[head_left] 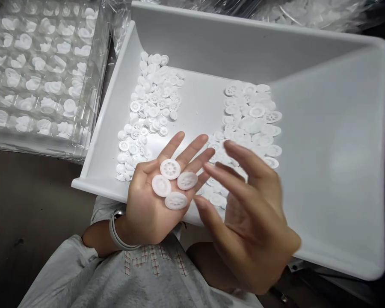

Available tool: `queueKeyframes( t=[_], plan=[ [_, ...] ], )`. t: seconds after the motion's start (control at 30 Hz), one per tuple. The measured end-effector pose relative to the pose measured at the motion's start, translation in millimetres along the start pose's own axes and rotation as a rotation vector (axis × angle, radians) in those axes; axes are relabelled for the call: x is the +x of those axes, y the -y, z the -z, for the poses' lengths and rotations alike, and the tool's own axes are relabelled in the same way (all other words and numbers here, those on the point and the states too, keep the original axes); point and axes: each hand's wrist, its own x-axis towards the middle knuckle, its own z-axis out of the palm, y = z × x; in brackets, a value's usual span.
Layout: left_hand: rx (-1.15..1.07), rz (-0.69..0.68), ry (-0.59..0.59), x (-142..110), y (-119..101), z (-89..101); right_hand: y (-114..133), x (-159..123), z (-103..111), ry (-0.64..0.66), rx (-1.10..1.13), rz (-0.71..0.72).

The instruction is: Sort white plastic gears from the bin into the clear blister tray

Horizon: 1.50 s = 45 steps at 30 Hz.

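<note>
Palm up over the near edge of the tray, my left hand (158,214) carries several white plastic gears (176,200) loose on its palm, with the fingers spread. One gear lies near the base of the index finger and shows its spoked face; the others rest beside it. To the right, my right hand (250,214) is slightly blurred, its fingers apart and curved towards the left hand's fingertips. Nothing shows between its fingers. Below and beyond the hands is a white tray (333,141) with a pile of smaller gears (154,92) at left and larger gears (252,113) near the middle.
At the left stands a clear plastic blister tray (96,85) with white parts in its pockets. Clear plastic bags (311,15) lie behind the white tray, whose raised walls surround the gear piles. My lap and shirt are below its near edge.
</note>
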Motion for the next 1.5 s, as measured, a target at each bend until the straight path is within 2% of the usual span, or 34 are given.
queueKeyframes(
  t=[0.07, 0.2, 0.37, 0.43, 0.5, 0.57, 0.63, 0.8, 0.93, 1.07, 1.2, 1.3, 1.5],
  plan=[
    [0.008, 0.038, -0.004, 1.2, -1.0, -0.1, -3.9, 0.6, 1.6, 0.069, -0.058, 0.033],
    [0.013, 0.072, -0.002, 2.8, -3.9, -2.0, -6.0, 4.8, 0.8, 0.073, -0.132, 0.133],
    [-0.016, 0.083, 0.033, 1.9, -4.9, -1.2, -6.0, 7.4, 4.7, 0.119, -0.171, 0.121],
    [-0.022, 0.079, 0.057, 2.0, -4.9, 0.3, -4.5, 8.1, 5.3, 0.090, -0.159, 0.097],
    [-0.016, 0.095, 0.077, 2.2, -5.1, 1.3, -1.4, 10.1, 4.0, -0.003, -0.153, 0.086],
    [0.001, 0.129, 0.069, 2.3, -5.2, 1.3, 2.2, 14.0, 1.7, -0.121, -0.169, 0.079],
    [0.013, 0.164, 0.046, 2.2, -5.0, 0.0, 4.9, 19.2, -0.1, -0.157, -0.241, 0.081],
    [-0.007, 0.164, 0.079, 2.5, -3.3, -2.1, 4.2, 27.2, 0.1, 0.011, -0.375, 0.060],
    [-0.004, 0.187, 0.074, 1.2, -4.1, 0.7, 0.2, 21.0, 2.7, -0.032, -0.249, 0.041],
    [-0.013, 0.186, 0.070, -1.3, -6.8, 4.0, -2.6, 8.6, 8.5, 0.015, -0.160, 0.130],
    [-0.030, 0.181, 0.089, -2.5, -7.6, 5.5, 0.0, -1.0, 9.5, 0.114, -0.258, 0.253],
    [-0.006, 0.170, 0.106, -2.4, -6.4, 5.0, 3.3, -3.2, 5.2, 0.100, -0.300, 0.299],
    [-0.029, 0.159, 0.066, -2.5, -5.7, 4.2, 3.9, 0.4, 2.6, 0.024, -0.340, 0.295]
  ],
)
